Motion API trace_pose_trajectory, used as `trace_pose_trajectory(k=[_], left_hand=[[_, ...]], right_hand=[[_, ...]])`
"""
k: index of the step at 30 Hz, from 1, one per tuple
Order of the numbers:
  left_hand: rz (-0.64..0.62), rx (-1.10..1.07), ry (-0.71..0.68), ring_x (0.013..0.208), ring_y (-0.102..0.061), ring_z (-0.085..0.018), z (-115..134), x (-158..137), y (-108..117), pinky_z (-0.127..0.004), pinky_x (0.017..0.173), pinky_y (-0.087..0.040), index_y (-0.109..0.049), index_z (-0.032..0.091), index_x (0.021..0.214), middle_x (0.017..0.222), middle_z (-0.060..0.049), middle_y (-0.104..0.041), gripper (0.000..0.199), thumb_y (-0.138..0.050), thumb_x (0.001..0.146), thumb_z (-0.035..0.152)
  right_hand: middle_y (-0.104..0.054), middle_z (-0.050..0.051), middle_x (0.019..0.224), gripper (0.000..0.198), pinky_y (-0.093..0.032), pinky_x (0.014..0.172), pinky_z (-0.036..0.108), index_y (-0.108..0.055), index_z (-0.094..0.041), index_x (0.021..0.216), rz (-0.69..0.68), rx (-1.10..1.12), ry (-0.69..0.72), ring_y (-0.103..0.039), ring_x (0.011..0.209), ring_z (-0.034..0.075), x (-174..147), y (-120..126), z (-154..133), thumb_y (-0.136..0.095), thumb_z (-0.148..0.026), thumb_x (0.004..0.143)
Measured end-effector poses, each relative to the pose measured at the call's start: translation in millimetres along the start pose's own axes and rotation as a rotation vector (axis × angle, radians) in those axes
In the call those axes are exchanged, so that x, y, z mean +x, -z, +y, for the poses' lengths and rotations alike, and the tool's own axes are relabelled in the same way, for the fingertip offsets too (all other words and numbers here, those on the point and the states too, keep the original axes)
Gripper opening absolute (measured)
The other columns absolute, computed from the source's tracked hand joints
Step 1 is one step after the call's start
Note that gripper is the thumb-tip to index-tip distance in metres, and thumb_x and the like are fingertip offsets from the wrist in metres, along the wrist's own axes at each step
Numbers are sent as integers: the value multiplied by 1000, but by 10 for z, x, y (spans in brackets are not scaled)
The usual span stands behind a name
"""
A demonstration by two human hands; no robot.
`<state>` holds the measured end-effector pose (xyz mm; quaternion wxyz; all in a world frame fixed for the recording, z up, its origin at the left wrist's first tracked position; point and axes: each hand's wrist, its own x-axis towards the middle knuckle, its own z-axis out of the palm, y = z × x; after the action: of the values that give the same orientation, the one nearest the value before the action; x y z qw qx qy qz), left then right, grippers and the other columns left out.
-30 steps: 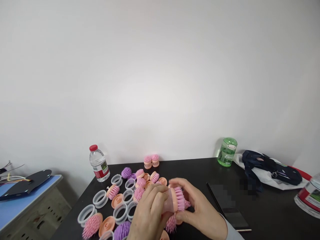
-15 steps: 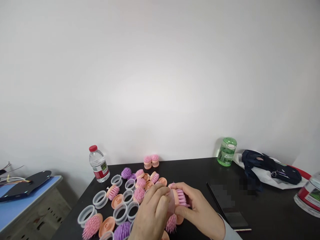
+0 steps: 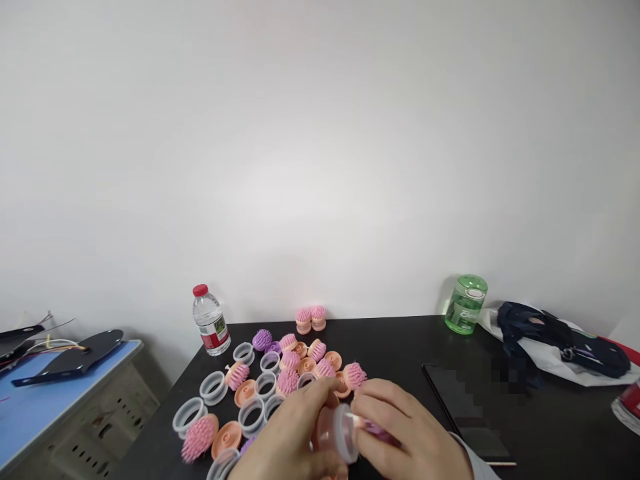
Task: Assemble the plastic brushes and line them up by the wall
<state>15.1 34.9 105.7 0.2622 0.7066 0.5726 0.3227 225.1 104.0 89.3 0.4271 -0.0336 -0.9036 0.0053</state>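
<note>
Low in the middle of the view, my left hand (image 3: 295,437) is closed around a translucent pinkish cup-shaped part with a clear ring (image 3: 346,433) at its right end. My right hand (image 3: 413,427) pinches a brush head (image 3: 379,432) at the open side of that ring. Only a purplish-pink bit of the brush head shows between the fingers; the rest is hidden. Just behind my hands lie a pink bristled brush head (image 3: 355,375) and a peach disc base (image 3: 341,385). More clear rings (image 3: 251,417), peach bases (image 3: 227,439) and pink brush heads (image 3: 200,437) spread out to the left.
Two pink scalp brushes (image 3: 311,320) stand by the wall. A water bottle (image 3: 213,323) is at the back left, a green container (image 3: 466,307) at the back right. A dark tablet-like slab (image 3: 467,413) and a dark bag (image 3: 565,340) lie right. A blue-topped table (image 3: 65,393) adjoins left.
The view has turned slightly left. My hands have turned the held part, so its clear ring now faces right. My right fingers have shifted from around the pink bristles to a pinch.
</note>
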Motion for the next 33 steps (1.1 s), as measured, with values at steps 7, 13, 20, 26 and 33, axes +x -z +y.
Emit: trace_pose_trajectory(k=[7, 13, 20, 26, 33], left_hand=[[52, -420, -56, 117, -60, -29, -275, -43, 239, -39, 93, -50, -56, 29, 130, 129, -10, -63, 54, -75, 78, 28], [236, -588, -48, 96, -63, -21, -240, 36, 124, -28, 75, -52, -55, 25, 114, 105, -5, -62, 39, -72, 81, 35], [280, -660, -38, 120, -54, -25, -157, 99, 3, -36, 99, -44, -60, 26, 116, 122, -7, -60, 39, -72, 79, 34], [161, -727, -88, 104, -61, -24, -115, 179, -132, -34, 88, -47, -63, 24, 107, 113, -6, -64, 47, -86, 67, 36], [166, -719, -88, 84, -60, -19, -201, 226, -316, -28, 72, -45, -63, 21, 102, 94, -2, -62, 60, -92, 53, 43]], right_hand=[[-63, 9, 110, 30, -52, 83, 39, -56, -29, 112, -84, 28, -511, -62, 99, 27, -192, 348, 254, -58, -15, 86], [-69, 5, 80, 35, -48, 58, 33, -63, -22, 81, -751, -154, -654, -66, 74, 31, -455, -141, 464, -76, -15, 49], [-72, 11, 87, 19, -50, 60, 34, -65, -18, 80, -704, -152, -505, -66, 86, 35, -379, -557, 243, -74, -16, 63], [-67, 9, 106, 52, -53, 74, 33, -57, -22, 122, -149, 523, -742, -65, 89, 25, -126, -209, 191, -56, -60, 88], [-69, 8, 101, 50, -54, 81, 34, -60, -23, 117, -1, 829, -764, -67, 86, 24, -145, -362, 159, -58, -62, 86]])
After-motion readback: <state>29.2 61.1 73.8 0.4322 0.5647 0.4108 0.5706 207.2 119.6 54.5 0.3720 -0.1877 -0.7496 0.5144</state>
